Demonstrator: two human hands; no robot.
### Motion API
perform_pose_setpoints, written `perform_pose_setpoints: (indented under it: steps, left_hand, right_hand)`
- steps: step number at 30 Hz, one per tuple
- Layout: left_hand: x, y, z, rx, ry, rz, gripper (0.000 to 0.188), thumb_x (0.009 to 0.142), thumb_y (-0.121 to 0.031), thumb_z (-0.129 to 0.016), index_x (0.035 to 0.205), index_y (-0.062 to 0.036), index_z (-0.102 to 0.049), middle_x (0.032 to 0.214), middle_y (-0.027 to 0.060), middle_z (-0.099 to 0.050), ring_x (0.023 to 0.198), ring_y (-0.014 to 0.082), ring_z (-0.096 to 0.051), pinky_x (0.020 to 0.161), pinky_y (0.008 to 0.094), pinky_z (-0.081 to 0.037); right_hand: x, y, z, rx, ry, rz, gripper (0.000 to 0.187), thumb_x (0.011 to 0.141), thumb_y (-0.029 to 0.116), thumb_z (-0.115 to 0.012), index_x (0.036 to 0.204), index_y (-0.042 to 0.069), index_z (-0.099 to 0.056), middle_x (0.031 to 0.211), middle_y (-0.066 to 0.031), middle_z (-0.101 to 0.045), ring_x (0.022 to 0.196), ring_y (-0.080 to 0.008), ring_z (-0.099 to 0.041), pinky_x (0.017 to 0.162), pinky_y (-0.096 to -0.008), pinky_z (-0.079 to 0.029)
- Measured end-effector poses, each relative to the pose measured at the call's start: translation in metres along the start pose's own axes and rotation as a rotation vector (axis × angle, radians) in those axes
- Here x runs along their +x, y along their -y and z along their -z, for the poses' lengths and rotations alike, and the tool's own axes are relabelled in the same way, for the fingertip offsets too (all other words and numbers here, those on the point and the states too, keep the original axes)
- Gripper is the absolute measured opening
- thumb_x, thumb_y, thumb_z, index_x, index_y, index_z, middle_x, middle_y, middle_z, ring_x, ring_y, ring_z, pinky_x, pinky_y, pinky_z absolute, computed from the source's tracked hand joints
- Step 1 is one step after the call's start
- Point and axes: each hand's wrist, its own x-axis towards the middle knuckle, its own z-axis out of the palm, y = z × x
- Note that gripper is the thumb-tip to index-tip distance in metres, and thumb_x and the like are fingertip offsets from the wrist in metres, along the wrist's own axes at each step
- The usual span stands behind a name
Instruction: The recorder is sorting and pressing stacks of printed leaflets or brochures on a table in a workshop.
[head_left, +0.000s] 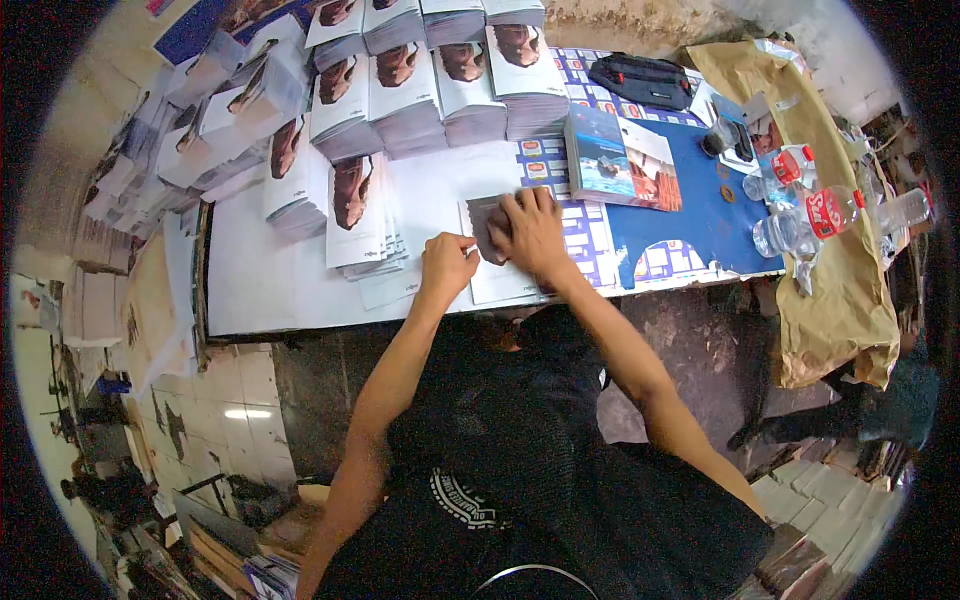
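Note:
A thin booklet (505, 284) with a white cover and a dark picture lies near the table's front edge. Over its upper part rests my right hand (532, 232), fingers bent and a little apart, slightly blurred, hiding much of the picture. My left hand (449, 265) is closed at the booklet's left edge, thumb and finger pinched on it; how many pages they hold is too small to tell. Just left of that hand is a loosely fanned pile of similar booklets (354, 225).
Tall stacks of booklets (405, 85) fill the table's back and left. On the right stand a stack of colourful picture booklets (622, 160), a black pouch (642, 82), plastic bottles (815, 215) and brown paper (835, 310) draped over the edge. White sheeting (270, 290) covers the table's front left.

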Motion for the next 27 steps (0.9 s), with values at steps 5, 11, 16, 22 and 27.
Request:
perform_pose_setpoints:
  steps: [5, 11, 16, 22, 27]
  left_hand:
    - [0.009, 0.010, -0.005, 0.057, -0.047, -0.061, 0.023, 0.077, -0.017, -0.073, 0.097, -0.0067, -0.078, 0.091, 0.0196, -0.074, 0.084, 0.0316, -0.072, 0.080, 0.0401, -0.057]
    - [-0.013, -0.031, -0.007, 0.149, -0.009, -0.501, 0.078, 0.078, -0.034, -0.080, 0.143, -0.0048, -0.047, 0.145, 0.0258, -0.043, 0.135, 0.0418, -0.042, 0.109, 0.0507, -0.037]
    - [-0.089, -0.008, -0.031, 0.449, 0.201, -0.713, 0.071, 0.086, -0.024, -0.074, 0.148, -0.0083, -0.043, 0.160, 0.0134, -0.030, 0.148, 0.0351, -0.027, 0.117, 0.0570, -0.026]
    - [-0.074, -0.041, 0.130, 0.006, -0.530, -0.526, 0.036, 0.088, 0.010, -0.057, 0.121, 0.0008, -0.067, 0.125, 0.0192, -0.067, 0.119, 0.0329, -0.063, 0.104, 0.0402, -0.048]
    - [-0.082, -0.041, 0.193, 0.250, -0.906, -0.616, 0.045, 0.079, 0.013, -0.060, 0.119, -0.0043, -0.070, 0.127, 0.0159, -0.064, 0.120, 0.0291, -0.061, 0.102, 0.0382, -0.049]
  right_hand:
    - [-0.132, 0.036, 0.045, -0.001, 0.020, 0.045, 0.055, 0.071, 0.038, -0.078, 0.118, 0.015, -0.059, 0.120, -0.0115, -0.051, 0.123, -0.0347, -0.043, 0.098, -0.0557, -0.035]
    - [-0.190, 0.027, 0.067, 0.325, -0.260, -0.169, 0.047, 0.069, 0.015, -0.082, 0.110, 0.008, -0.061, 0.106, -0.0124, -0.058, 0.100, -0.0346, -0.054, 0.089, -0.0471, -0.042]
    - [-0.199, -0.016, 0.084, 0.858, -0.474, -0.751, 0.020, 0.095, 0.011, -0.060, 0.113, 0.002, -0.061, 0.108, -0.0061, -0.060, 0.099, -0.0162, -0.056, 0.089, -0.0300, -0.046]
    - [-0.196, -0.062, 0.099, 0.875, -0.625, -0.840, 0.024, 0.097, 0.021, -0.055, 0.108, 0.001, -0.062, 0.105, -0.0076, -0.061, 0.099, -0.0186, -0.054, 0.092, -0.0306, -0.041]
    - [-0.175, -0.058, 0.095, 1.013, -0.648, -0.693, 0.033, 0.097, 0.026, -0.052, 0.112, -0.002, -0.060, 0.108, -0.0091, -0.061, 0.100, -0.0192, -0.055, 0.094, -0.0320, -0.041]
